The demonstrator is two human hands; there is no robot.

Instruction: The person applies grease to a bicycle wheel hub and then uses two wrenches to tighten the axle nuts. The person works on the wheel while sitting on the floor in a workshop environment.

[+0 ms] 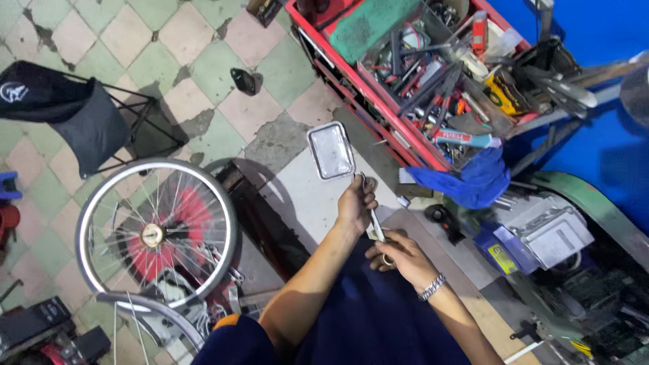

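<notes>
Both ends of a slim wrench (374,223) are gripped, left hand (356,203) far, right hand (399,255) near; slippage could drop it.

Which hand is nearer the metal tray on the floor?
Left. The left hand grips the upper end of a wrench just below the tray, not touching it. The right hand holds the wrench's lower end, farther back toward the body.

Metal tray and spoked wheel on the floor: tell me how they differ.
The metal tray is a small rounded rectangle with a solid, shiny face; the spoked wheel is a far larger open ring of thin spokes. The tray lies just above the left hand; the wheel sits further left. Both are metallic.
</notes>
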